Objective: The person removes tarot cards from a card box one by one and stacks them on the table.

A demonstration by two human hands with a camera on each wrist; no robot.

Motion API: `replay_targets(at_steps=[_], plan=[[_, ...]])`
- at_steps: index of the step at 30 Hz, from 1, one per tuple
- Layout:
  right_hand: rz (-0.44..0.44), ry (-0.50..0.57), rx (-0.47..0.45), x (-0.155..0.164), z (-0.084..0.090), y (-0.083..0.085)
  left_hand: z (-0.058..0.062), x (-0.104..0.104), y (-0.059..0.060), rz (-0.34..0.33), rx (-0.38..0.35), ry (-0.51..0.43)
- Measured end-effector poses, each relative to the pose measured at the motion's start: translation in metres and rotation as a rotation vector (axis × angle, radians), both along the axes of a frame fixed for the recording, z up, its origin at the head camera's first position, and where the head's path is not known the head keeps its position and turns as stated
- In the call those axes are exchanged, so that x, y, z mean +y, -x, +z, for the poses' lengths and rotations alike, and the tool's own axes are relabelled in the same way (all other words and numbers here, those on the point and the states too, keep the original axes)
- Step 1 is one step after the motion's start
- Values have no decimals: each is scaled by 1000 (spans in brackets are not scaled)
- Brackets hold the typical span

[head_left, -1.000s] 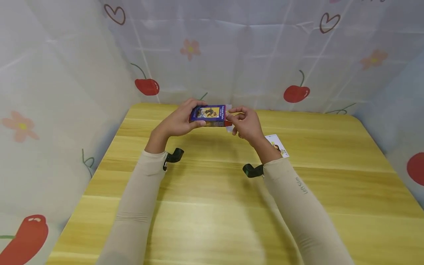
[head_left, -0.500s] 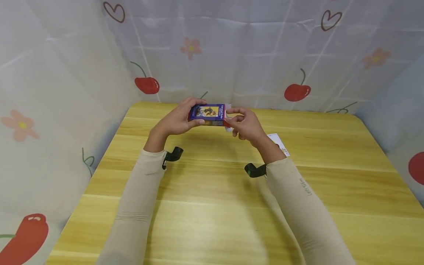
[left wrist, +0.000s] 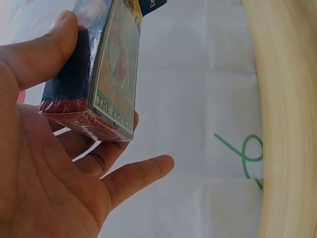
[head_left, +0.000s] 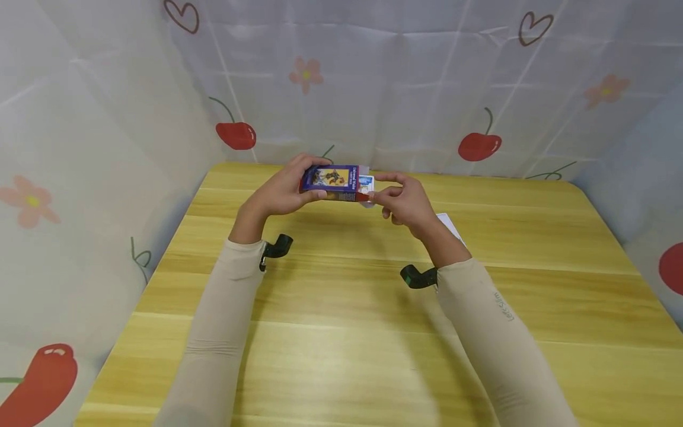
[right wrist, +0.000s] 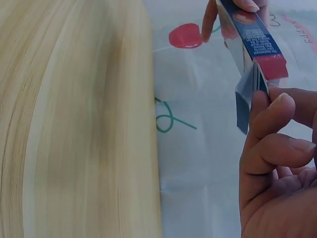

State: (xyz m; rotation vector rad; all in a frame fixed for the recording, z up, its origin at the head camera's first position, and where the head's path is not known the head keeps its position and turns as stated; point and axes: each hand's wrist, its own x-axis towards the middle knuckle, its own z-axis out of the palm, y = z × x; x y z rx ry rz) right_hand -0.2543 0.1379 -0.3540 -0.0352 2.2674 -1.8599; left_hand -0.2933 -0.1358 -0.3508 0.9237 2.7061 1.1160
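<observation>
My left hand (head_left: pixel 281 188) grips a blue tarot card box (head_left: pixel 332 178) by its left end, thumb on the near side and fingers behind. In the left wrist view, the box's lower side (left wrist: pixel 117 74) reads "THE EMPRESS". At the box's open right end, a few cards (head_left: pixel 366 184) stick out past the red flap. My right hand (head_left: pixel 408 201) pinches their outer edge between thumb and forefinger, the other fingers curled below. The right wrist view has the thin card edges (right wrist: pixel 259 83) between the fingertips, beside an opened blue-grey flap (right wrist: pixel 242 101).
A single white card (head_left: pixel 449 225) lies on the wooden table (head_left: pixel 341 332), partly hidden behind my right wrist. A sheet printed with cherries, flowers and hearts (head_left: pixel 395 89) hangs behind the table. Black wrist cameras (head_left: pixel 418 277) jut inward from both sleeves.
My right hand has drawn slightly to the right, and the cards now show outside the box's open end. My left hand and the box have shifted a little left.
</observation>
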Motion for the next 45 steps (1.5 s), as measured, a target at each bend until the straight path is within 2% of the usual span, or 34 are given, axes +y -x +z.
replay_targets(at_steps=[8, 18, 29, 39, 45], plan=[[-31, 17, 4, 15, -1, -2, 2, 2, 2, -16, 7, -13], [28, 75, -12, 16, -6, -3, -1, 3, 0, -15, -4, -11], [4, 34, 10, 28, -5, -10, 1, 2, 2, -24, 13, -11], [8, 22, 19, 34, -8, -13, -1, 3, 1, -26, 11, -5], [3, 48, 47, 37, -8, -15, -3, 3, 2, -37, 20, -10]])
